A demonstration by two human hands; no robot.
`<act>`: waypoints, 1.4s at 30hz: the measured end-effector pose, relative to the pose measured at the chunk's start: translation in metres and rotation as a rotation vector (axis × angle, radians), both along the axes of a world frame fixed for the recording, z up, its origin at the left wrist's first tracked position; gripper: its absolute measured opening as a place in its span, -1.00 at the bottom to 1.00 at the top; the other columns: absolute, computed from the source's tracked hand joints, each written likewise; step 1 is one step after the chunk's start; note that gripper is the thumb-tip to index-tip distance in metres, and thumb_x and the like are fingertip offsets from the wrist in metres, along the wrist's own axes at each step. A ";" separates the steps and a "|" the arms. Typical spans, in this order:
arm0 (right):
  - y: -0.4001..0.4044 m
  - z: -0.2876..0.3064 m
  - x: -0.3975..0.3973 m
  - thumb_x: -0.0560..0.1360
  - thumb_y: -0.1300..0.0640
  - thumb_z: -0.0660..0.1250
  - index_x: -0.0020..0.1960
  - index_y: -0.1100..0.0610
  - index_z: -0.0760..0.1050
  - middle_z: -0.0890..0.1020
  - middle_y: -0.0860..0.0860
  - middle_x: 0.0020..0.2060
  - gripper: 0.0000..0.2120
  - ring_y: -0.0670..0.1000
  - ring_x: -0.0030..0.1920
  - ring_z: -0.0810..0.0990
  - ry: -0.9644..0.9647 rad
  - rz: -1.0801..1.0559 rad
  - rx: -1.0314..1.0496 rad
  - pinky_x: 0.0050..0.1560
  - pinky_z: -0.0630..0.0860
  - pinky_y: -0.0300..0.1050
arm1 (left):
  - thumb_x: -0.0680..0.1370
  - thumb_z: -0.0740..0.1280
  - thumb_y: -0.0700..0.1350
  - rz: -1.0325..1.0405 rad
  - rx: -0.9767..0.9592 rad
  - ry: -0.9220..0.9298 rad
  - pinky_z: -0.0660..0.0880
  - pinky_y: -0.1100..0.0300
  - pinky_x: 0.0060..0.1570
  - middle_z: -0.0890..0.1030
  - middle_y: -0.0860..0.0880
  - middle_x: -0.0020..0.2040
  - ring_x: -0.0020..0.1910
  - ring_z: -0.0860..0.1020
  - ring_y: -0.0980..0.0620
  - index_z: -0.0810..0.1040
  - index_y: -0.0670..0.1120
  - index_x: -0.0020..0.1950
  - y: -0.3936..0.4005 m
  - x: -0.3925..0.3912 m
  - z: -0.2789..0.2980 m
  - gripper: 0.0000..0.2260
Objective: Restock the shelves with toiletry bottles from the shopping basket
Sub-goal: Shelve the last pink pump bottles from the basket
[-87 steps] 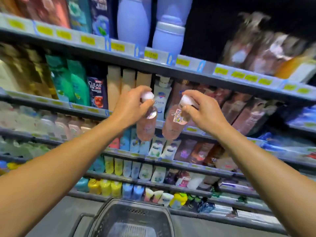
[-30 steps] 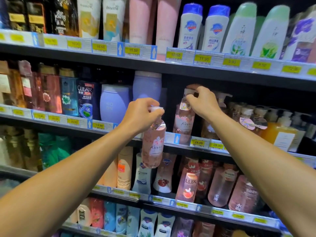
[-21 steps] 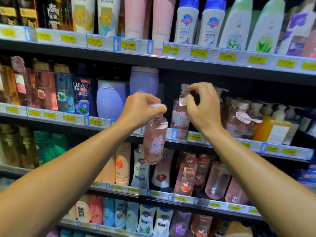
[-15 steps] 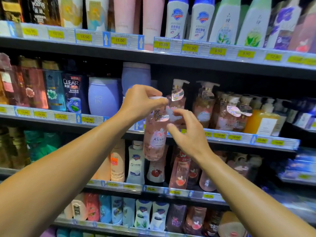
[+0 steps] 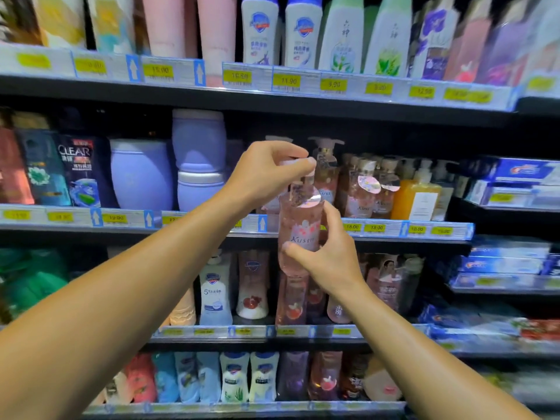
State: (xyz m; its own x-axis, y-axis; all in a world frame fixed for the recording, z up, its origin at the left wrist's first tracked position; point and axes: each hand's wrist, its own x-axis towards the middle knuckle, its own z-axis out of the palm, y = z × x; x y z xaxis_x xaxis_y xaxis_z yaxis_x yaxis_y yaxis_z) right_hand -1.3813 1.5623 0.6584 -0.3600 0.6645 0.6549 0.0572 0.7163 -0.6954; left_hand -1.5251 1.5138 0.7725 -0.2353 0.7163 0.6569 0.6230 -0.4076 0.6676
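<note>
The pink pump bottle (image 5: 300,228) is held upright in the air in front of the middle shelf (image 5: 394,234), near its price-label rail. Its pump head is pinched from above by the fingers of the left hand (image 5: 266,174). Its lower body is gripped from the right side by the right hand (image 5: 330,256), with the thumb pressed across the front label and the fingers wrapped behind. Further pink pump bottles (image 5: 363,189) are lined up on the shelf just behind and to the right, beside an orange bottle (image 5: 415,198). Lavender containers (image 5: 142,174) are stood at the left.
</note>
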 end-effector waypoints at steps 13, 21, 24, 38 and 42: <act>0.033 0.004 0.038 0.28 -0.03 0.59 0.50 -0.18 0.13 0.41 -0.45 0.18 -0.06 -0.43 0.18 0.42 0.066 -0.086 -0.010 0.00 0.40 -0.55 | 0.40 0.48 0.00 0.528 -0.111 0.113 0.46 0.06 0.09 0.52 -0.10 0.28 0.14 0.53 -0.11 0.36 -0.10 0.41 0.034 -0.052 -0.047 -0.37; 0.039 0.006 0.045 0.27 -0.06 0.59 0.44 -0.38 0.09 0.34 -0.62 0.17 -0.06 -0.48 0.17 0.40 0.036 -0.062 0.012 -0.02 0.36 -0.61 | 0.39 0.48 0.04 0.462 -0.193 0.116 0.31 0.17 -0.16 0.61 -0.07 0.11 -0.10 0.43 -0.03 0.44 -0.05 0.23 0.064 -0.051 -0.045 -0.52; 0.042 0.005 0.047 0.27 -0.04 0.59 0.44 -0.38 0.10 0.36 -0.62 0.14 -0.07 -0.48 0.16 0.41 0.026 -0.058 0.013 -0.04 0.37 -0.60 | 0.40 0.48 0.05 0.465 -0.226 0.114 0.36 0.14 -0.13 0.61 -0.12 0.12 -0.05 0.47 -0.07 0.44 -0.10 0.26 0.076 -0.048 -0.042 -0.49; 0.050 -0.001 0.051 0.26 -0.02 0.60 0.44 -0.35 0.13 0.41 -0.46 0.23 -0.06 -0.41 0.21 0.42 -0.039 -0.066 -0.007 0.13 0.56 -0.11 | 0.46 0.46 -0.01 0.447 -0.332 0.100 0.54 0.05 0.08 0.56 -0.18 0.23 0.16 0.55 -0.22 0.31 0.01 0.43 0.133 -0.049 -0.038 -0.41; 0.049 -0.002 0.051 0.24 -0.06 0.59 0.44 -0.36 0.12 0.37 -0.53 0.20 -0.06 -0.46 0.20 0.38 -0.050 -0.066 -0.018 0.14 0.56 -0.12 | 0.44 0.48 0.03 0.444 -0.359 0.097 0.52 0.05 0.10 0.55 -0.16 0.26 0.19 0.54 -0.21 0.32 0.02 0.42 0.140 -0.050 -0.036 -0.39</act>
